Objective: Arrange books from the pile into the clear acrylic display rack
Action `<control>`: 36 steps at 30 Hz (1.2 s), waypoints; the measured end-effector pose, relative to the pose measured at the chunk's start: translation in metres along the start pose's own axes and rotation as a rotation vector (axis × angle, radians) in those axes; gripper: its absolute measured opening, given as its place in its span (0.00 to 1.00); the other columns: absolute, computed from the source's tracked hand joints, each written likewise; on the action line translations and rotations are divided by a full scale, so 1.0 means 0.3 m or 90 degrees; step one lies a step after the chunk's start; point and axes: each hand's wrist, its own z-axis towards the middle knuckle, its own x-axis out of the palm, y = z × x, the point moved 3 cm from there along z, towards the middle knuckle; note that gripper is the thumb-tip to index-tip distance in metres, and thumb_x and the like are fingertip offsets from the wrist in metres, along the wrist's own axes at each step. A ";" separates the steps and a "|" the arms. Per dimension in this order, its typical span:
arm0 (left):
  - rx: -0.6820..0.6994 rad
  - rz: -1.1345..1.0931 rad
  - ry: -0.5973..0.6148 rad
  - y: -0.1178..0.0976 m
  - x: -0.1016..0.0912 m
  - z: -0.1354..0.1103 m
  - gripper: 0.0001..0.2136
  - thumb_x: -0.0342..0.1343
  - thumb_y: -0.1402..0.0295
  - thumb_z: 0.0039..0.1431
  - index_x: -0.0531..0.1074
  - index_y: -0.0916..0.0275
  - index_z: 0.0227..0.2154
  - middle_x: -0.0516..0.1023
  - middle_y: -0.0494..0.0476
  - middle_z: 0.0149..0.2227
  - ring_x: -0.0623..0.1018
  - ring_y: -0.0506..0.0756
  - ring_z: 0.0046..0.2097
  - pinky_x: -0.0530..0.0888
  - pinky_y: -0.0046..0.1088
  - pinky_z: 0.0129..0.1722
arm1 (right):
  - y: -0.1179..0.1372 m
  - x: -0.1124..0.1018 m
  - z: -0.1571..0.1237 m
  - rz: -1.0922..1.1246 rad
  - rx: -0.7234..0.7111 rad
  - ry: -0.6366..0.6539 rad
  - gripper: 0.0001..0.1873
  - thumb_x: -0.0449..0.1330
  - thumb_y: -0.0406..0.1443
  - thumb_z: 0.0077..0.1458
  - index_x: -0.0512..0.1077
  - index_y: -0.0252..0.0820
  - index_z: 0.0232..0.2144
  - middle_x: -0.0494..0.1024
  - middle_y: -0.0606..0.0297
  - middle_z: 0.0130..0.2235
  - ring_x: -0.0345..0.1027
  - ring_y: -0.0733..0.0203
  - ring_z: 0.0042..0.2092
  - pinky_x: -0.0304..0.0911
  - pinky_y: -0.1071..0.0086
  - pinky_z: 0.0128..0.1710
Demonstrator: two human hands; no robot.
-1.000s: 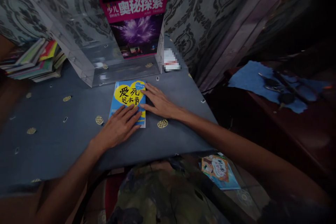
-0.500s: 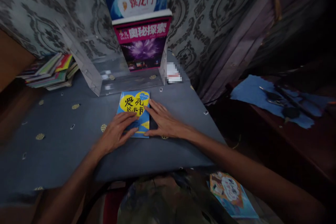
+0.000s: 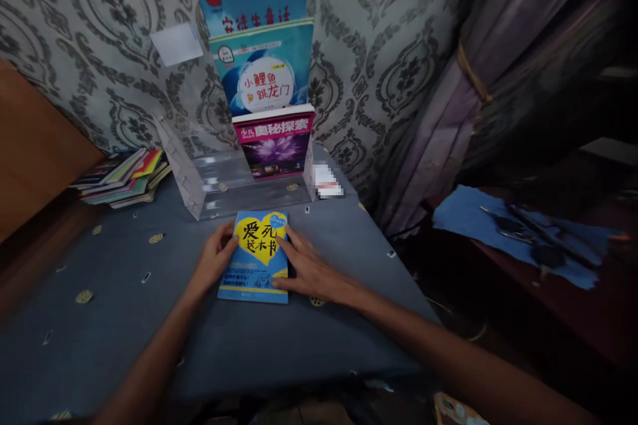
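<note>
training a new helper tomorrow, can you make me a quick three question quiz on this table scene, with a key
1. Count: how many book covers face out in the clear rack?

2. Multiple choice: what colour is the heart on the blue book?
a) red
b) yellow
c) white

3. True or false: the blue book stands upright in the rack.

Key:
1. Three, one above another.
2. b
3. False; it lies flat on the table, with the left hand at its left side and the right hand at its right.
</note>
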 end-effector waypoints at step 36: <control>0.055 -0.532 -0.034 -0.185 0.036 0.001 0.21 0.68 0.61 0.49 0.77 0.61 0.46 0.82 0.59 0.49 0.79 0.64 0.55 0.76 0.37 0.54 | 0.001 -0.168 -0.002 0.346 -0.050 -0.303 0.23 0.58 0.39 0.61 0.65 0.44 0.57 0.78 0.59 0.44 0.74 0.55 0.44 0.67 0.65 0.38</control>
